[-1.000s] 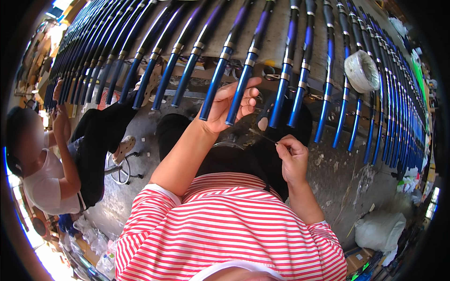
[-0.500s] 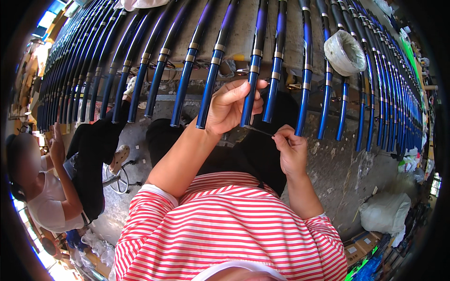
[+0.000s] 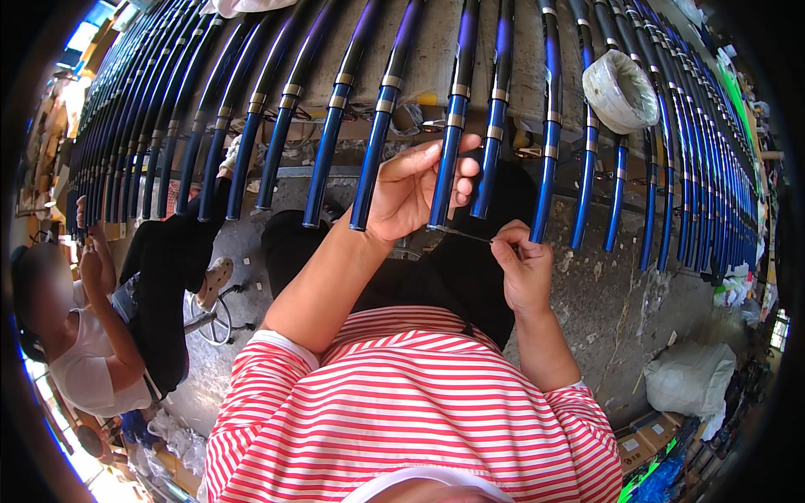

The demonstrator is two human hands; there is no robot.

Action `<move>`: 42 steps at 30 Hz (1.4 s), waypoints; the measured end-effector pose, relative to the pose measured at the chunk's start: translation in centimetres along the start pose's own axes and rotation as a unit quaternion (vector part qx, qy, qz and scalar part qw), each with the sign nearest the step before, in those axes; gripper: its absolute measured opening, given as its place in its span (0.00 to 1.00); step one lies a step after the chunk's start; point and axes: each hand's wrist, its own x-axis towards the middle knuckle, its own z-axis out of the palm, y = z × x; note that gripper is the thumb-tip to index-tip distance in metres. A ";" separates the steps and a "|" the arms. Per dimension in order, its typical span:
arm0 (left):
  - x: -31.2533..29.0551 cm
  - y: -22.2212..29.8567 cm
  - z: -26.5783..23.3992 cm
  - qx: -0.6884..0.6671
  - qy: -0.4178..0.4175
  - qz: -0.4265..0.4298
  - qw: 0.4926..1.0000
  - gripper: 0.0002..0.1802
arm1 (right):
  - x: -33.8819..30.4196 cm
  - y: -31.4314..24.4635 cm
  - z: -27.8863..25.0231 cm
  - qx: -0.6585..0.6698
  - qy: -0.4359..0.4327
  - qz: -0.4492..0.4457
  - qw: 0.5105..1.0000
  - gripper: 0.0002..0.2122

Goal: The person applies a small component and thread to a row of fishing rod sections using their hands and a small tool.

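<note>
A long row of black-and-blue fishing rods with metallic bands sticks out towards me, blue ends nearest. My left hand point(image 3: 412, 189) is closed around the blue end of one fishing rod point(image 3: 448, 172), its thumb on the left side and curled fingertips showing on the right. Lower and to the right, my right hand point(image 3: 523, 260) pinches a thin dark stick point(image 3: 470, 235) between thumb and fingers. The stick's far tip reaches the lower end of that rod; whether it goes inside I cannot tell. Another blue rod end point(image 3: 485, 180) hangs just right of my left fingers.
The rods rest on a worn table point(image 3: 436, 50). A whitish, tape-like ring point(image 3: 619, 92) sits over rods at the right. Another person point(image 3: 92, 335) sits at the left, hands raised to the rods. A white sack point(image 3: 689, 377) and cardboard boxes point(image 3: 650, 438) stand on the floor at right.
My left fingers have shifted slightly around the rod, with more fingertips showing on its right. My right hand has barely moved. The other person's hands have come together near the rod ends.
</note>
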 end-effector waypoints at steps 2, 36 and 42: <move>0.0 -0.1 0.1 0.008 0.002 0.006 1.000 0.21 | 0.0 -0.2 0.0 -0.002 -0.003 -0.002 1.000 0.04; 0.4 -0.1 -0.2 -0.003 -0.043 -0.003 0.999 0.21 | -2.5 0.2 -0.3 -0.007 0.084 -0.003 0.996 0.04; 0.1 0.2 0.1 -0.023 -0.022 -0.040 0.999 0.25 | -6.8 -1.8 -0.2 -0.047 0.163 -0.015 0.985 0.03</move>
